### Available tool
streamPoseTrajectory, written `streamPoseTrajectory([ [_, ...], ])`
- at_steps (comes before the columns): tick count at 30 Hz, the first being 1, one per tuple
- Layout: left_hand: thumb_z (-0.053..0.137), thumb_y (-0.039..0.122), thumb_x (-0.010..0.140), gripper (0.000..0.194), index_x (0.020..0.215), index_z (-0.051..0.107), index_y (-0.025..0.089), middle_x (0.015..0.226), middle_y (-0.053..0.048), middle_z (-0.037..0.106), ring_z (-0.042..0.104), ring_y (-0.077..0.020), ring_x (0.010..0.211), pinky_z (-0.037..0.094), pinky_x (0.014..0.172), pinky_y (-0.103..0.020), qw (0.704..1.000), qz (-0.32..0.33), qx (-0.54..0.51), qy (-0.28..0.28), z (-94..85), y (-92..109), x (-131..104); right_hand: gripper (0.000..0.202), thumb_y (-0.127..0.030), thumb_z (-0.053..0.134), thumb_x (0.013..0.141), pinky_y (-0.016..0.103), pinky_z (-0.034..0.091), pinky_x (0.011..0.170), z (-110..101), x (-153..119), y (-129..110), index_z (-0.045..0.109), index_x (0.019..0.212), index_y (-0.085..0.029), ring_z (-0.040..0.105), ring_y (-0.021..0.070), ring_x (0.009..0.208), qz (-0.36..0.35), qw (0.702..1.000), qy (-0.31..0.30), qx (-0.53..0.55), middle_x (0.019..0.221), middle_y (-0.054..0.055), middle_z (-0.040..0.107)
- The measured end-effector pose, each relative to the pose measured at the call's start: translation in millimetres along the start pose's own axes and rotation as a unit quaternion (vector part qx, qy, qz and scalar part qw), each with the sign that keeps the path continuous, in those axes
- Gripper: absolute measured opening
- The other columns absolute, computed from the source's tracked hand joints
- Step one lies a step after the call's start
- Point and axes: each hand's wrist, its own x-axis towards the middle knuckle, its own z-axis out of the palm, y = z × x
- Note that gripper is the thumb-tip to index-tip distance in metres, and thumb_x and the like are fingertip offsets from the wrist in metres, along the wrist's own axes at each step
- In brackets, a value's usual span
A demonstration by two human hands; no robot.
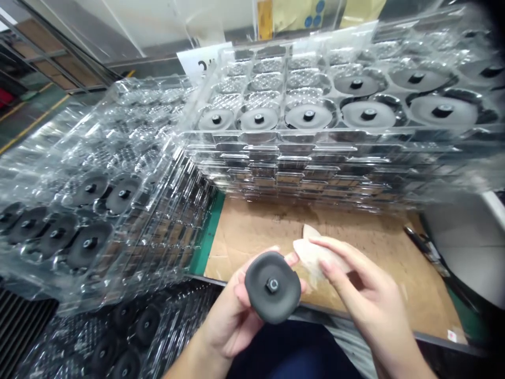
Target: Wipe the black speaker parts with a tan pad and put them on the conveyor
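Over the near edge of the brown board, my left hand [240,316] holds a dark grey rounded part [273,305] by its rim. The part's dished face is up, with a small dark stub at its centre. To its right, my right hand [371,295] pinches a crumpled white cloth [313,255] between thumb and fingers. The cloth is close to the part's upper right rim; a small gap shows between them.
Stacked clear trays [276,134] with similar grey parts stand behind the brown board [252,226]. More trays [130,152] lean at the left, others lie at the lower left. A black pen [418,239] and a white bin [465,226] are at the right.
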Motion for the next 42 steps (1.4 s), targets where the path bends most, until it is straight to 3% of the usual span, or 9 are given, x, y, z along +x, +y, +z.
streamPoseTrajectory([
  [4, 0.072, 0.040, 0.060, 0.057, 0.112, 0.059, 0.022, 0.117, -0.009, 0.061, 0.060, -0.0285, 0.102, 0.047, 0.086, -0.035, 1.000, 0.017, -0.026, 0.004, -7.9, 0, -1, 0.026, -0.037, 0.049, 0.085, 0.022, 0.052, 0.077, 18, -26, 36, 0.060, 0.105, -0.026, 0.062, 0.0163, 0.095, 0.120, 0.992, -0.028, 0.020, 0.107, 0.001, 0.064],
  [9, 0.073, 0.039, 0.058, 0.057, 0.111, 0.060, 0.022, 0.115, -0.008, 0.062, 0.060, -0.0279, 0.101, 0.049, 0.084, -0.032, 0.999, 0.015, -0.018, 0.022, -10.3, -1, 3, 0.032, -0.040, 0.049, 0.083, 0.030, 0.051, 0.083, 34, -51, 60, 0.062, 0.105, -0.021, 0.060, 0.0213, 0.100, 0.140, 0.984, -0.107, 0.000, 0.108, 0.006, 0.064],
  [17, 0.074, 0.039, 0.058, 0.056, 0.110, 0.060, 0.024, 0.113, -0.006, 0.063, 0.061, -0.0257, 0.098, 0.051, 0.080, -0.029, 0.998, 0.012, 0.041, 0.042, -2.3, -2, 6, 0.024, -0.029, 0.052, 0.084, 0.019, 0.049, 0.079, -2, -16, 0, 0.058, 0.107, -0.029, 0.061, 0.0127, 0.093, 0.018, 0.998, 0.032, -0.045, 0.106, -0.003, 0.063],
  [22, 0.078, 0.036, 0.054, 0.060, 0.111, 0.060, 0.023, 0.110, -0.006, 0.065, 0.061, -0.0190, 0.095, 0.050, 0.079, -0.022, 0.989, 0.077, 0.081, 0.102, -11.1, -4, 5, 0.035, -0.013, 0.049, 0.083, 0.024, 0.047, 0.078, 5, -10, -23, 0.052, 0.118, -0.021, 0.059, 0.0137, 0.089, -0.159, 0.982, -0.010, -0.097, 0.103, 0.002, 0.063],
  [26, 0.078, 0.038, 0.052, 0.061, 0.109, 0.061, 0.025, 0.114, -0.005, 0.064, 0.060, -0.0201, 0.099, 0.047, 0.085, -0.023, 0.984, 0.084, 0.093, 0.127, -15.5, -5, 5, 0.029, -0.013, 0.047, 0.085, 0.022, 0.049, 0.071, 8, -8, -21, 0.056, 0.111, -0.021, 0.060, 0.0122, 0.082, -0.148, 0.982, -0.087, -0.079, 0.095, 0.002, 0.064],
  [31, 0.079, 0.034, 0.051, 0.059, 0.107, 0.062, 0.026, 0.112, -0.004, 0.064, 0.061, -0.0189, 0.097, 0.047, 0.085, -0.023, 0.982, 0.101, 0.093, 0.130, -5.3, -2, 8, 0.037, -0.009, 0.049, 0.082, 0.029, 0.049, 0.078, 14, -12, -29, 0.052, 0.119, -0.017, 0.060, 0.0176, 0.088, -0.161, 0.982, -0.011, -0.099, 0.100, 0.007, 0.064],
  [36, 0.078, 0.035, 0.052, 0.057, 0.106, 0.062, 0.027, 0.114, -0.005, 0.063, 0.062, -0.0232, 0.095, 0.050, 0.083, -0.028, 0.985, 0.096, 0.085, 0.114, -1.3, 3, 10, 0.024, -0.019, 0.052, 0.083, 0.016, 0.051, 0.068, 4, -17, -25, 0.058, 0.105, -0.027, 0.063, 0.0115, 0.081, -0.087, 0.994, -0.062, -0.028, 0.095, -0.002, 0.066],
  [40, 0.075, 0.033, 0.060, 0.052, 0.110, 0.059, 0.027, 0.116, -0.004, 0.062, 0.062, -0.0235, 0.098, 0.048, 0.087, -0.030, 0.984, 0.102, 0.074, 0.126, -4.0, 1, 12, 0.022, -0.028, 0.052, 0.084, 0.020, 0.051, 0.078, 10, -22, 13, 0.060, 0.105, -0.027, 0.061, 0.0147, 0.094, 0.036, 0.997, 0.039, -0.053, 0.105, -0.001, 0.064],
  [42, 0.074, 0.035, 0.060, 0.054, 0.111, 0.059, 0.027, 0.118, -0.004, 0.060, 0.061, -0.0237, 0.100, 0.047, 0.088, -0.030, 0.985, 0.098, 0.066, 0.129, -4.9, 0, 13, 0.024, -0.029, 0.050, 0.085, 0.023, 0.052, 0.077, 22, -29, 39, 0.061, 0.106, -0.025, 0.062, 0.0167, 0.094, 0.040, 0.996, 0.007, -0.076, 0.104, 0.002, 0.065],
])
